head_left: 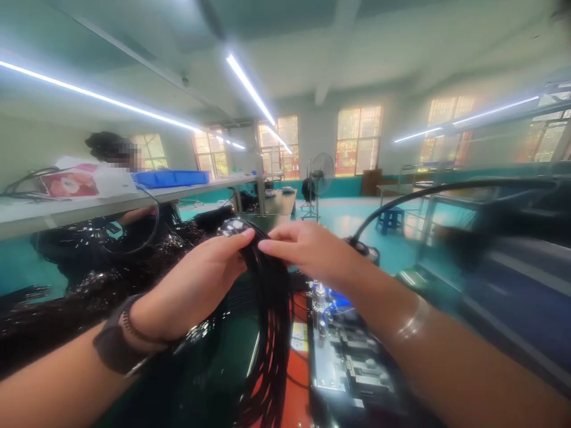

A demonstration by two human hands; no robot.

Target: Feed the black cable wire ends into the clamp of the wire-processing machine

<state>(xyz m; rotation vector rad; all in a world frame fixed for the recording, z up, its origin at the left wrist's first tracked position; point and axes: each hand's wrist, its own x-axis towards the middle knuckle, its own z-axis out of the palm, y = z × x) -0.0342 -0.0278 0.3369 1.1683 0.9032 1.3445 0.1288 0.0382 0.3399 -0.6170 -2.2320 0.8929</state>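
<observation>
Workshop, with metal machine (328,368), black cable bundle (273,297), strip lights (251,89).

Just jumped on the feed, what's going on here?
A person's left hand holds a bundle of black cables near its top, and the rest hangs down. The right hand is at the bundle too, though its grip is unclear. A metal fixture stands to the right of the hanging cables, and more dark cables lie heaped at the left.

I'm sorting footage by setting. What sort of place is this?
Most likely a factory workshop: there is a thick bundle of black cords, a metal machine with small fittings, and a long strip light overhead.
</observation>
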